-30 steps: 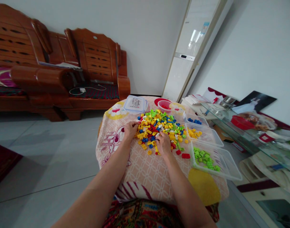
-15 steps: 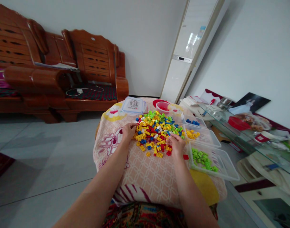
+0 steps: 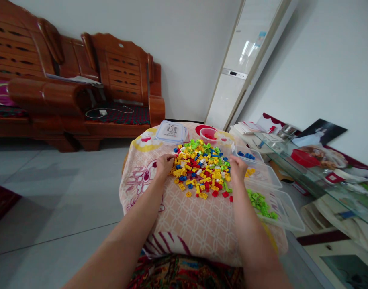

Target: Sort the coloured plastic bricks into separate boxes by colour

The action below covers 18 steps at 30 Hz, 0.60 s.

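A heap of small toy building bricks (image 3: 199, 166) in yellow, red, blue, green and white lies mid-table. At its left edge, my left hand (image 3: 165, 165) rests with fingers curled together; what they pinch, if anything, is hidden. My right hand (image 3: 238, 167) hovers at the heap's right side, beside the clear boxes, thumb and fingers pressed together. Anything between those fingertips is too small to make out. Nearby stand a box with blue bricks (image 3: 246, 155), a box with yellow bricks (image 3: 250, 172), partly behind my hand, and a box with green bricks (image 3: 262, 204).
A round red-bottomed tub (image 3: 208, 135) and a lidded clear container (image 3: 171, 133) stand at the table's back. The patterned cloth (image 3: 196, 228) covers the table. To the right is a cluttered glass-topped cabinet (image 3: 316, 172); wooden seats (image 3: 120, 80) stand behind left.
My right hand has moved right and away from the heap towards the clear boxes, its fingers now closed together. The left hand stays at the heap's edge. The view has shifted slightly.
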Available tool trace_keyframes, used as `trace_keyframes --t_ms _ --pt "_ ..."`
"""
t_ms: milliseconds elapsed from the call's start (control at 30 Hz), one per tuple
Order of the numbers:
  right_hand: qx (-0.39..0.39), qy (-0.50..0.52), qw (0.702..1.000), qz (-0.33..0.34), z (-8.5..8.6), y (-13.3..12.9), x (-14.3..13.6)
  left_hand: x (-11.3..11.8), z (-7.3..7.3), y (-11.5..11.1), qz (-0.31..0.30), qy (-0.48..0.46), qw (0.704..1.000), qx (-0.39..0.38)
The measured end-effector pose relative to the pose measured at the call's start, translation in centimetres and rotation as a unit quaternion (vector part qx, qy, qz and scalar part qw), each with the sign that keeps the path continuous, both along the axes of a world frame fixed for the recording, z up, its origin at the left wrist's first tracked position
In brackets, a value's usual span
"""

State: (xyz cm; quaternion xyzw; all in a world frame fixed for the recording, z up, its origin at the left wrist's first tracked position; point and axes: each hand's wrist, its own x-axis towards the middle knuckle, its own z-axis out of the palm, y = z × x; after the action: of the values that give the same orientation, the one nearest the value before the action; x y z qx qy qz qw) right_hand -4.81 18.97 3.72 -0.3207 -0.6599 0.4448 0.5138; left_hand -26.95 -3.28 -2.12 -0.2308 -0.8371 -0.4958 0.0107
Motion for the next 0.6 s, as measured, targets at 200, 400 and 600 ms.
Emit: trace_keyframes --t_ms 200,400,600 --pt "0.207 -0.154 0.959 0.119 -4.0 -8.5 -2.2 0.2 0.3 -0.1 -0.003 0.003 1.000 -0.010" --pt "0.297 -0.322 0.896 0.074 -5.4 -10.7 -4.5 0.6 0.6 -0.1 0.003 0.003 1.000 -0.011" --pt "0.306 -0.388 0.867 0.069 -5.4 -10.9 -4.7 0.5 0.4 -0.1 0.003 -0.007 1.000 0.001"
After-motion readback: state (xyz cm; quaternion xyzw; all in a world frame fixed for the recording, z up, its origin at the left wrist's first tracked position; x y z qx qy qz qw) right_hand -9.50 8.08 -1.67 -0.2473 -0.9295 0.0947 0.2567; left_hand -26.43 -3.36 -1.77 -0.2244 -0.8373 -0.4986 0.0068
